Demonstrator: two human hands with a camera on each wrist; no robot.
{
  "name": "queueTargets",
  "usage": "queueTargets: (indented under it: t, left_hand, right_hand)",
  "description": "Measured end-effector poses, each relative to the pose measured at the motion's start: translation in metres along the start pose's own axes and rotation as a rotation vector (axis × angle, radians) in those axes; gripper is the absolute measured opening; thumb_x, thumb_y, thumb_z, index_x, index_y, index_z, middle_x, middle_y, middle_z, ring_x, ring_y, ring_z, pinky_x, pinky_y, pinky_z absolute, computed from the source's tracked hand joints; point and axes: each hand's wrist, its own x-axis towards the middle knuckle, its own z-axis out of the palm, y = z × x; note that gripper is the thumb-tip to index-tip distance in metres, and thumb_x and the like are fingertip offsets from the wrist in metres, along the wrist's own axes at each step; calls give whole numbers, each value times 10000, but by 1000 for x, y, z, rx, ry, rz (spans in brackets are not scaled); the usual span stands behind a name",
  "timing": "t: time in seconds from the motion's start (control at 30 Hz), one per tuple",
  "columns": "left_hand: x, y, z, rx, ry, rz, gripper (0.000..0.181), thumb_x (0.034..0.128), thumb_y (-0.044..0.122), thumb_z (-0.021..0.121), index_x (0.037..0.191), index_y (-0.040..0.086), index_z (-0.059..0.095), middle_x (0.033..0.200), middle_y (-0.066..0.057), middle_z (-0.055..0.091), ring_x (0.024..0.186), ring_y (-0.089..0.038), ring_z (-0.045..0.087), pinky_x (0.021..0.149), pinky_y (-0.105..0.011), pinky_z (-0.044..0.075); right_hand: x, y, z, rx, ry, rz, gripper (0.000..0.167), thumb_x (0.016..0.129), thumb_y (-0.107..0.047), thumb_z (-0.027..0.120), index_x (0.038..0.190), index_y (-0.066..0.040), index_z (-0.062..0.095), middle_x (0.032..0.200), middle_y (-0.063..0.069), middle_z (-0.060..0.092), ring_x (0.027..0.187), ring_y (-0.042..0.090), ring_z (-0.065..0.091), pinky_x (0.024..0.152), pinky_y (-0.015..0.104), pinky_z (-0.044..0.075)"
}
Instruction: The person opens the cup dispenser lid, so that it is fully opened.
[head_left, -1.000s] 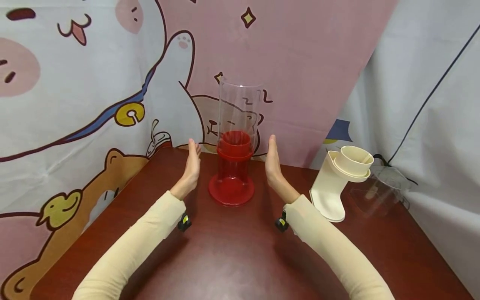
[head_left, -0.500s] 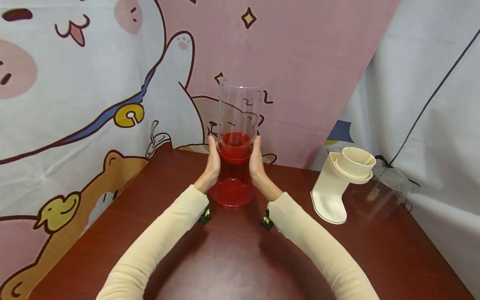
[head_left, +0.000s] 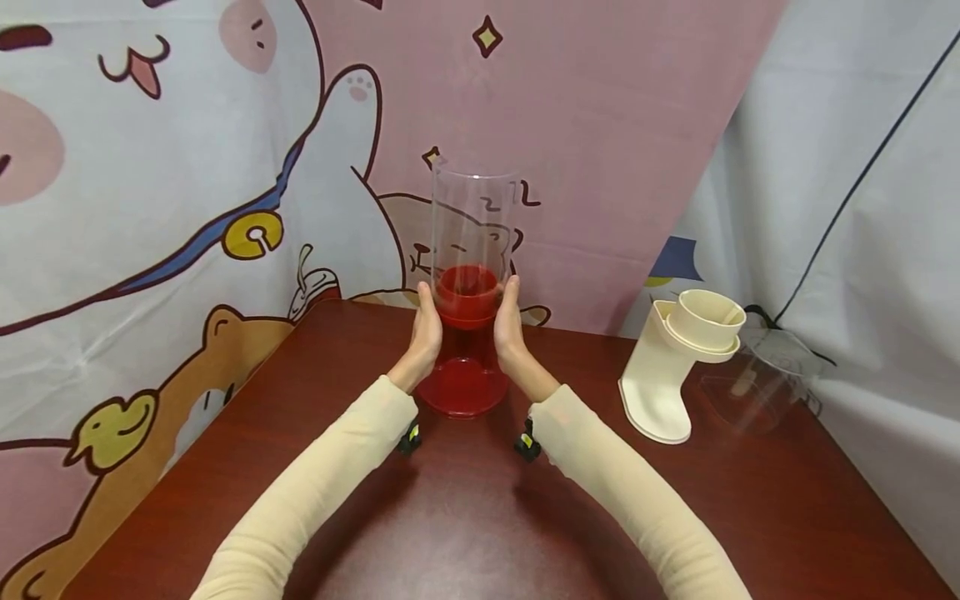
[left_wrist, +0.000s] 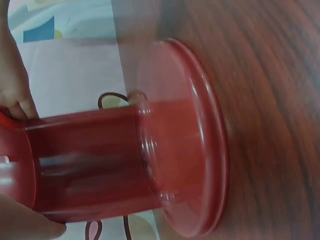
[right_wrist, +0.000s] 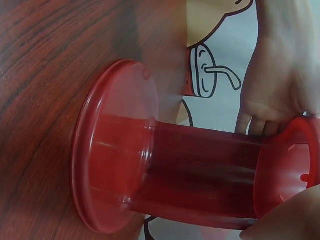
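Note:
A red stand (head_left: 462,392) with a round foot and a narrower column is upright on the table. Above its red collar rises a tall clear cylinder (head_left: 472,217). My left hand (head_left: 427,329) holds the collar area from the left, and my right hand (head_left: 510,327) holds it from the right, thumbs upward. In the left wrist view the red column (left_wrist: 90,160) runs into the wide foot. From the right wrist, the same column (right_wrist: 205,170) shows, with the left hand's fingertips (right_wrist: 257,126) bent behind it. Some fingers are hidden behind the stand.
To the right stands a cream stand (head_left: 660,392) with a ring-shaped cup on top. Behind it lies a clear plastic container (head_left: 780,367) near a black cable (head_left: 862,175). A cartoon-print cloth (head_left: 600,167) hangs behind the brown table (head_left: 465,517).
Both hands have come inward from either side and now hold the red stand at its collar. Since half a second ago they have barely moved; the stand stays in place.

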Motion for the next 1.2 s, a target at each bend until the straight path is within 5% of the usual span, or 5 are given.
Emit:
queueTargets:
  t: [0.2,0.47,0.7,0.97,1.2]
  left_hand:
    - [-20,1,3,-123,-47,26,789,977,712,39,1568,230,239,1590,-32,277,1502,-215,186,1255,-485,65]
    - [-73,9,18,-34,25,14,756,1012,651,113,1600,213,-70,1665,-9,-90,1532,-242,-146,1220,-559,-119]
    - [-98,13,13,73,-4,-4,740,1041,591,117,1603,152,-80,1677,-53,-109,1545,-264,-145,1232,-557,-77]
    - [-44,12,-22,-112,39,127,725,1063,538,120,1530,10,290,1586,-172,302,1501,-301,258,1255,-421,174]
    - [-1,9,-16,-145,-158,66,870,982,712,59,1458,127,493,1400,-59,570,1282,-195,528,1130,-367,377]
  right_hand:
    - [-4,1,-4,29,-13,34,775,1028,-629,62,1595,-122,212,1657,40,230,1537,179,173,1262,379,129]
    - [-4,5,-13,197,-108,105,765,1029,-636,132,1461,-90,447,1242,28,573,1241,203,488,1131,348,353]
    - [9,7,-23,247,-330,113,672,1047,-572,92,1604,-250,-99,1691,18,-42,1555,221,30,1262,457,91]
    - [-27,-2,-26,75,-16,-93,704,1074,-512,129,1506,6,329,1578,156,357,1489,268,306,1241,434,208]
    - [-61,-17,-9,44,5,-156,648,1074,-502,143,1485,-50,357,1551,102,369,1489,224,278,1252,408,155]
